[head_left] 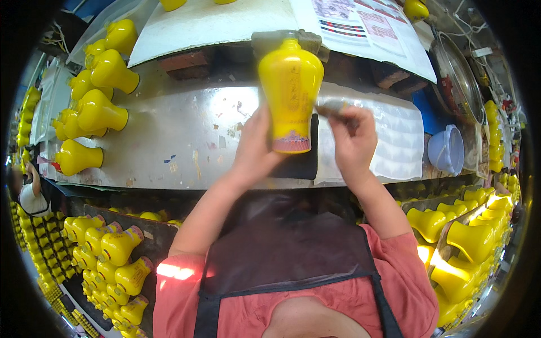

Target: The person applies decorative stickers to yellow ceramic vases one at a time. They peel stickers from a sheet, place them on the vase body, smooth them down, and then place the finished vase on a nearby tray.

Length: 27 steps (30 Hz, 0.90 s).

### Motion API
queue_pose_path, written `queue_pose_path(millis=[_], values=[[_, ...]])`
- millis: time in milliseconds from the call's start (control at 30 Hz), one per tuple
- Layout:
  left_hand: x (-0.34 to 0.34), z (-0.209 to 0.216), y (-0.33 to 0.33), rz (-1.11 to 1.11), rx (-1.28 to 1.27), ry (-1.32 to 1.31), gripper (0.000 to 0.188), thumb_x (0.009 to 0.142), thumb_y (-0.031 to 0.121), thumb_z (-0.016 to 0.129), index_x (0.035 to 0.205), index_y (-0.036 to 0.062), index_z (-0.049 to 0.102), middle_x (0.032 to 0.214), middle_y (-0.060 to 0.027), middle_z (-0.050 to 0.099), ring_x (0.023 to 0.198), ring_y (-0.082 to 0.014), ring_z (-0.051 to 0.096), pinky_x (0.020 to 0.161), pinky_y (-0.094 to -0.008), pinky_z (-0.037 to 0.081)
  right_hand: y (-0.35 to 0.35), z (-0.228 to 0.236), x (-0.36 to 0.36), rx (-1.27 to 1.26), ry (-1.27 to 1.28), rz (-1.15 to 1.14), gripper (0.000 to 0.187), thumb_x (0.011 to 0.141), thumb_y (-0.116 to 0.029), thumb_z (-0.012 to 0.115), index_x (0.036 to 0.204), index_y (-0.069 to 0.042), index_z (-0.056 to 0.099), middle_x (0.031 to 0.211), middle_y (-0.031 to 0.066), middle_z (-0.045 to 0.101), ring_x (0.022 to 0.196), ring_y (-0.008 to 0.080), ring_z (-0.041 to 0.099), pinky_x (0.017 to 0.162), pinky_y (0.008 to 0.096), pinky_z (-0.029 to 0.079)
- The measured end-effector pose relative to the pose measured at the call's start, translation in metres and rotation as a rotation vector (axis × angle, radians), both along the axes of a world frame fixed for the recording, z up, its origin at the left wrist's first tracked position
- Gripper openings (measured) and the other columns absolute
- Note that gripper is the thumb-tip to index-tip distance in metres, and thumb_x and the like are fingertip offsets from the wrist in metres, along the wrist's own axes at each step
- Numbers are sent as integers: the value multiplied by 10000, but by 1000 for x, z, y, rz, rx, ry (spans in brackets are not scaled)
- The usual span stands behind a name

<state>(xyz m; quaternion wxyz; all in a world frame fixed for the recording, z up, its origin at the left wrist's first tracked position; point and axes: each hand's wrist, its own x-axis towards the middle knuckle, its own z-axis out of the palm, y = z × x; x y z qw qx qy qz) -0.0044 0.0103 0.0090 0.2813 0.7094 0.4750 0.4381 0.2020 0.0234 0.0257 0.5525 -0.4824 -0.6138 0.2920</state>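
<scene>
A glossy yellow vase-shaped bottle (282,84) stands in the middle, with wide shoulders, a short narrow neck, dark lettering down its front and a pink-purple patterned band round its foot. My left hand (256,143) is closed round its lower left side. At the bottle's right side, my right hand (355,138) pinches a small dark greyish object (333,109), blurred, whose kind I cannot make out. Its tip is close to the bottle's wall; I cannot tell whether it touches. Beneath the bottle's foot lies a dark cloth (298,170).
Plain yellow bottles (101,111) lie at the table's left side. White sheeting (372,141) covers the right part of the metal table (169,112), near a pale bucket (446,149). Printed sheets (360,22) lie on the raised board behind. Many more bottles (121,245) stand below on both sides.
</scene>
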Motion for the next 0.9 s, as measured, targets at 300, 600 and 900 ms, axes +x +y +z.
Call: queue_pose_path(millis=[300, 600, 900], values=[[2, 6, -2, 118, -13, 78, 856, 764, 201, 878, 1486, 11, 459, 1347, -192, 605, 1269, -398, 567, 1083, -466, 436, -7, 24, -25, 624, -477, 201, 315, 737, -8, 793, 1018, -142, 744, 893, 88, 733, 710, 276, 688, 612, 362, 537], [2, -6, -5, 180, 163, 74, 777, 743, 131, 860, 1439, 18, 536, 1309, -200, 649, 1247, -406, 591, 1047, -472, 460, -3, 30, -25, 638, -558, 180, 353, 670, 3, 787, 997, -125, 749, 802, 71, 678, 663, 261, 646, 568, 371, 514], [3, -12, -20, 275, 121, 157, 881, 775, 216, 866, 1508, -19, 437, 1426, -221, 557, 1366, -401, 485, 1143, -493, 370, 29, 43, 9, 240, -294, 159, 247, 856, 22, 707, 1080, -76, 736, 771, 45, 670, 690, 150, 616, 584, 293, 483]])
